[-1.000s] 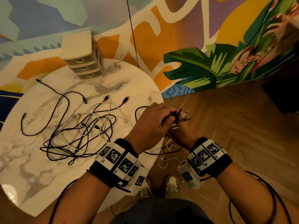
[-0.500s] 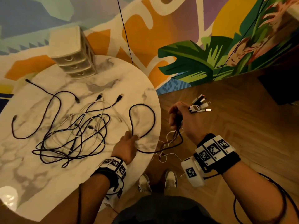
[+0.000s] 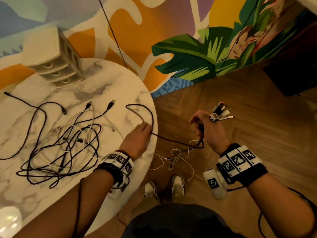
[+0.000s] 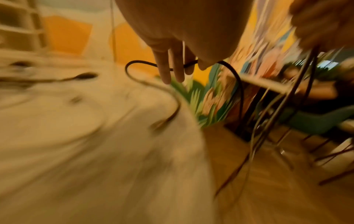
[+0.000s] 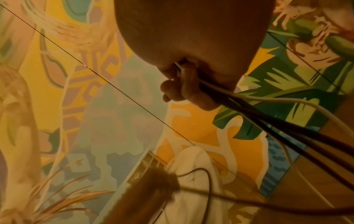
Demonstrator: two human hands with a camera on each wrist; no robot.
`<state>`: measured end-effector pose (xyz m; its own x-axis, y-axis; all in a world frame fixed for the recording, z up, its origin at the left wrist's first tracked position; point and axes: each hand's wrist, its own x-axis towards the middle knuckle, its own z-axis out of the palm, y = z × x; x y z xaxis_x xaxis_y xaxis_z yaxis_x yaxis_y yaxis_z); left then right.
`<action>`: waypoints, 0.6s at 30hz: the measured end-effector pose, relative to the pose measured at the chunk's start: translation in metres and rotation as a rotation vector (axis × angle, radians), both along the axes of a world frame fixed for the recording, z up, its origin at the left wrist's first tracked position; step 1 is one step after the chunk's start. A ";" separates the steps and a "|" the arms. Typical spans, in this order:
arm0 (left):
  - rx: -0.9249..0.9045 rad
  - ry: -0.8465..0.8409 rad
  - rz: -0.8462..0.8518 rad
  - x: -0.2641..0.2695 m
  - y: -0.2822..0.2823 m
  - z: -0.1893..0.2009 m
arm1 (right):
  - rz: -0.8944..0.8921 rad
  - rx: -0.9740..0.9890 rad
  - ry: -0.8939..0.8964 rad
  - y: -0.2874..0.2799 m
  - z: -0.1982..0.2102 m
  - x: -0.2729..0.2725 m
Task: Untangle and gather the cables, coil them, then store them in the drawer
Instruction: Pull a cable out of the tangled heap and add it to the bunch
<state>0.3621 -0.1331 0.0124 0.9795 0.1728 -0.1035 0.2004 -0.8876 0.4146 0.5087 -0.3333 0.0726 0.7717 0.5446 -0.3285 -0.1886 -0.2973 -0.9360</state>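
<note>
Off the table's right edge, my right hand point(image 3: 206, 127) grips a bundle of black and white cables, with the plugs point(image 3: 220, 112) sticking out above the fist. The right wrist view shows those fingers point(image 5: 182, 87) curled round the strands point(image 5: 249, 112). The rest of the bundle hangs in loose loops point(image 3: 178, 153) toward the floor. My left hand point(image 3: 141, 134) is at the table's rim and pinches one black cable point(image 3: 151, 115), which loops over the marble and runs across to my right hand. In the blurred left wrist view that cable point(image 4: 238, 84) passes between my fingers point(image 4: 173, 66) and thumb.
A tangle of black and white cables point(image 3: 63, 146) lies spread over the round marble table point(image 3: 111, 79). A small cream three-drawer unit point(image 3: 53, 60), drawers closed, stands at the table's far side. Wooden floor and my shoes point(image 3: 178, 184) are below; a painted wall is behind.
My left hand left the plug bundle, dropped to the table rim and took hold of the black cable loop. My right hand moved right, away from the table, with the bundle.
</note>
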 end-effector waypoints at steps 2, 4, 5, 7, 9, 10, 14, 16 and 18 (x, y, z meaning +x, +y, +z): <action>-0.012 -0.261 -0.027 0.044 -0.018 0.028 | -0.026 -0.013 -0.019 -0.010 -0.003 0.005; -0.032 -0.440 -0.048 0.078 -0.037 0.051 | -0.061 -0.019 -0.030 -0.020 -0.002 0.012; -0.037 -0.487 -0.064 0.091 -0.044 0.056 | -0.083 -0.020 -0.037 -0.027 -0.001 0.017; -0.034 -0.378 -0.098 0.098 -0.052 0.046 | -0.114 -0.017 -0.058 -0.036 0.002 0.023; 0.018 0.008 -0.108 0.094 -0.053 0.014 | -0.131 -0.014 -0.084 -0.044 0.007 0.029; 0.063 0.226 -0.091 0.089 -0.052 -0.006 | -0.133 -0.013 -0.088 -0.049 0.010 0.032; 0.018 0.495 -0.071 0.088 -0.065 -0.040 | -0.156 0.048 -0.080 -0.058 0.024 0.032; -0.156 0.358 -0.088 0.100 -0.086 -0.026 | -0.157 0.039 -0.164 -0.057 0.025 0.033; -0.385 0.181 -0.132 0.112 -0.104 0.003 | -0.088 -0.078 -0.302 -0.052 0.025 0.036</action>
<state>0.4745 -0.2371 0.0151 0.9507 -0.0376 -0.3077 0.1952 -0.6985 0.6885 0.5451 -0.3848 0.0975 0.8838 0.4534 -0.1157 0.0656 -0.3649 -0.9287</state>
